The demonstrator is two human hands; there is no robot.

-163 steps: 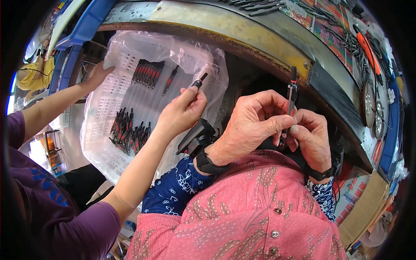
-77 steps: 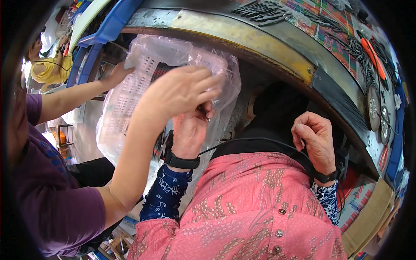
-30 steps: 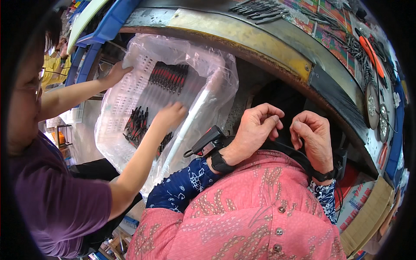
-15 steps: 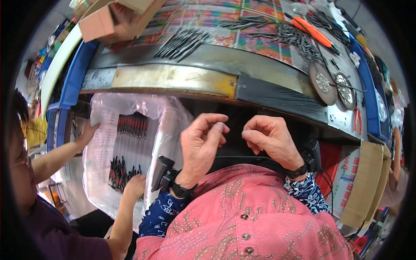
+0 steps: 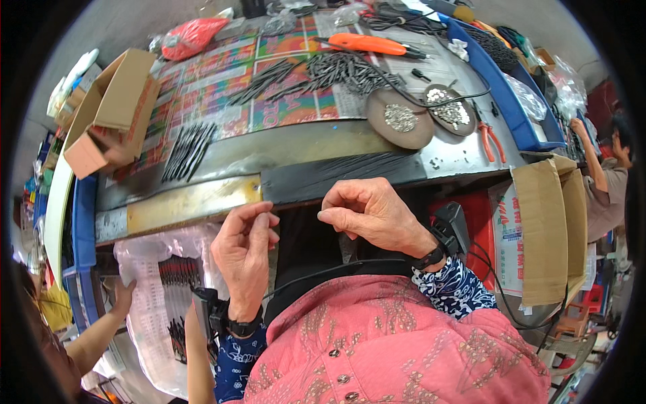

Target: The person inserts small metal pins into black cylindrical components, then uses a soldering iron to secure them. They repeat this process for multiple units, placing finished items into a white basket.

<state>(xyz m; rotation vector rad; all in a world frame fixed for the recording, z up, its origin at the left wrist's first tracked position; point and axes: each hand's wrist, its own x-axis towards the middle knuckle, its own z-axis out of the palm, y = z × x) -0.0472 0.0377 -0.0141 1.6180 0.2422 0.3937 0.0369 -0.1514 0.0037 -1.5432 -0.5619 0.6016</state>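
Before my body, just off the table's front edge, my left hand [image 5: 243, 250] is held up with thumb and fingers closed together. My right hand [image 5: 377, 217] faces it a short way to the right, thumb and forefinger pinched and the other fingers curled. Whatever either pinch may hold is too small or hidden to make out. The hands do not touch. Beyond them on the table [image 5: 303, 151] lie a neat row of black strips [image 5: 189, 152] and a loose heap of black pieces [image 5: 350, 71]. Two round dishes of small silvery parts, a left dish [image 5: 417, 138] and a right dish [image 5: 464, 124], sit at the right.
Red-handled pliers [image 5: 494, 143] and an orange tool [image 5: 369, 44] lie on the table. A blue bin [image 5: 494, 81] lines its right side; cardboard boxes stand left [image 5: 121, 94] and right [image 5: 546, 236]. At lower left, another person's hand [image 5: 123, 296] touches a plastic-lined crate [image 5: 145, 323] holding black-and-red pieces.
The view has swung up and right, showing more of the table. My hands stay apart and closed in much the same pose. The co-worker's arms remain at the crate.
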